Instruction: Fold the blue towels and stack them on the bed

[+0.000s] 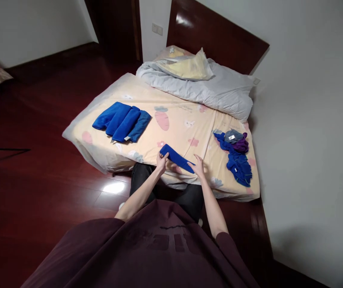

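A blue towel, folded into a long narrow strip, lies slantwise near the front edge of the bed. Its left end is gripped by my left hand, thumb on the near side. At the other end, my right hand has its fingers spread, with the thumb at the towel's tip; whether it presses on the cloth is hard to see. Several folded blue towels lie side by side to the left, some with white tags. On the right is a crumpled heap of blue, grey-blue and purple cloths.
The bed has a patterned peach sheet. A white quilt and a yellow pillow are bunched before the dark wooden headboard. A white wall stands close on the right; dark red floor lies left.
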`<state>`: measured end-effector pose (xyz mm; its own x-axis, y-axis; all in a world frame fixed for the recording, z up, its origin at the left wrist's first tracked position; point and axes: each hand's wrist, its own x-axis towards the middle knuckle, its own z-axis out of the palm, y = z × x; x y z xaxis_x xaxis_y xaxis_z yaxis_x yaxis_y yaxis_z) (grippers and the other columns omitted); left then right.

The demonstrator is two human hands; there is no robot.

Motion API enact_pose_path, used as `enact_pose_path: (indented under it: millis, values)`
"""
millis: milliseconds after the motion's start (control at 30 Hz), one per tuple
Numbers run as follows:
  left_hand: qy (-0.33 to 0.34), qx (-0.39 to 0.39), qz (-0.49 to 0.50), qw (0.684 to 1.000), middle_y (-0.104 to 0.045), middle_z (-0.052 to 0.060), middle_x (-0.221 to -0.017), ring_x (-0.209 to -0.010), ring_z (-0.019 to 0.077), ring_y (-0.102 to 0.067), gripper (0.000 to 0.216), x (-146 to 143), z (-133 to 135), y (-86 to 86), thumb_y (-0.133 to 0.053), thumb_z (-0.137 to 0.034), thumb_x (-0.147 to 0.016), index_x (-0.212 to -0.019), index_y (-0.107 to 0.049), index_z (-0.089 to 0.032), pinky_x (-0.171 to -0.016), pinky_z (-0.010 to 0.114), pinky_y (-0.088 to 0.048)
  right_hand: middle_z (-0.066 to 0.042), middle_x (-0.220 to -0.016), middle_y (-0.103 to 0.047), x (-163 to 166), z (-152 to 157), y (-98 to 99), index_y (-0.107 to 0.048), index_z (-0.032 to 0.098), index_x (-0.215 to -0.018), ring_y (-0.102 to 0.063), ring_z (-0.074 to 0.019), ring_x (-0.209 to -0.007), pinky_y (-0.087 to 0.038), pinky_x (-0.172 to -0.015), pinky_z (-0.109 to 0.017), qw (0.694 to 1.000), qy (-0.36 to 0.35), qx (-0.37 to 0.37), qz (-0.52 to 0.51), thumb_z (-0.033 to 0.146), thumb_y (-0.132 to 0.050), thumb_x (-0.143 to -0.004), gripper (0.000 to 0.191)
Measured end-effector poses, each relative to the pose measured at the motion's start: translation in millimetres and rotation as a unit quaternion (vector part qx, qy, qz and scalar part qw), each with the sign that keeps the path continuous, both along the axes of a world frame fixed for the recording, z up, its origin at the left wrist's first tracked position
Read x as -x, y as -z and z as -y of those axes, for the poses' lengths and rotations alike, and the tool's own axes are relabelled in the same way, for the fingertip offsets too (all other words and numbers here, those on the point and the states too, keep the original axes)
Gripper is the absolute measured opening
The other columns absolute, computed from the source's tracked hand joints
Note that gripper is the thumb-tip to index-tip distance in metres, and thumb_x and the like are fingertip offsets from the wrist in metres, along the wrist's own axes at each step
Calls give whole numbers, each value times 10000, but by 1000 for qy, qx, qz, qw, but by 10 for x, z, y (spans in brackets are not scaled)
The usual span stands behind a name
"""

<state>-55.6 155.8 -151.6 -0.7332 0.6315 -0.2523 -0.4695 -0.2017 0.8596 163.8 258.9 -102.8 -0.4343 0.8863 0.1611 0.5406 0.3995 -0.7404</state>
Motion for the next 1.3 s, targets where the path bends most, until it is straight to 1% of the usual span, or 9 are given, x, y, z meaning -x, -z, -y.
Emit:
enact_pose_path:
  millis: [67, 167, 333, 467, 567, 700, 833, 1000, 1300]
  values:
    - [41, -34, -60, 997, -710, 95, -1168, -1145, 242, -685, 421, -24, -33, -169, -786, -398, -813, -1147, -591, -231, -914, 372, -590, -151, -1527, -571, 235, -7, -225, -608, 214, -1421, -500, -309, -1454, -376, -1250, -482, 997, -73, -5, -2, 426, -853, -732, 762]
    - [93, -89, -145, 981, -712, 117, -1200, -1203, 281, -667, 460, -22, -87, -422, -811, -422, -814, -1183, -637, -208, -1010, 426, -566, -115, -1498, -604, 544, -52, -507, -579, 248, -1472, -552, -291, -1413, -416, -1223, -468, 989, -147, 22, -19, 404, -875, -726, 817]
    - [153, -127, -207, 958, -708, 133, -1207, -1183, 310, -676, 476, 76, -131, -725, -843, -371, -806, -1211, -677, -183, -997, 436, -576, -85, -1178, -772, 738, -117, -771, -732, 205, -1212, -721, -254, -1080, -559, -1017, -419, 978, -196, 52, -48, 378, -838, -752, 502]
    - [192, -142, -222, 945, -685, 139, -1263, -1216, 305, -664, 489, 196, -98, -794, -829, -350, -826, -1262, -663, -201, -960, 421, -594, -75, -1014, -788, 739, -69, -868, -755, 190, -1032, -733, -237, -944, -575, -922, -395, 981, -182, 40, -50, 444, -815, -777, 365]
    - [256, -142, -220, 931, -675, 142, -1301, -1215, 297, -667, 553, 317, -27, -715, -869, -329, -778, -1277, -662, -216, -994, 437, -583, -68, -973, -780, 808, -9, -934, -743, 191, -990, -727, -232, -915, -576, -904, -389, 986, -157, 28, -58, 483, -820, -774, 371]
    - [309, -63, -238, 919, -710, 151, -1236, -1152, 316, -696, 604, 493, 122, -447, -942, -277, -647, -1199, -710, -200, -994, 471, -581, -67, -999, -770, 1060, 69, -1045, -733, 188, -988, -720, -231, -933, -583, -903, -385, 985, -150, 25, -88, 511, -835, -769, 403]
    - [260, 33, -243, 934, -746, 149, -1061, -1036, 340, -725, 561, 675, 261, -135, -941, -285, -615, -1118, -720, -168, -966, 520, -589, -58, -1001, -764, 1432, 167, -1158, -726, 189, -1010, -717, -223, -932, -595, -871, -370, 975, -166, 42, -139, 563, -825, -770, 455]
    - [226, 94, -298, 923, -746, 140, -1103, -1070, 339, -708, 477, 1057, 390, 118, -831, -325, -693, -1116, -681, -163, -1053, 559, -537, -63, -974, -754, 1916, 314, -1289, -700, 187, -963, -709, -214, -908, -595, -842, -347, 962, -176, 76, -196, 628, -831, -725, 517]
    - [129, 153, -369, 908, -720, 94, -1012, -982, 286, -706, 407, 1915, 591, 203, -647, -272, -748, -1144, -614, -185, -962, 474, -569, -63, -1004, -734, 2841, 450, -1345, -692, 189, -1037, -711, -225, -951, -591, -882, -356, 930, -255, 109, -240, 608, -846, -705, 556]
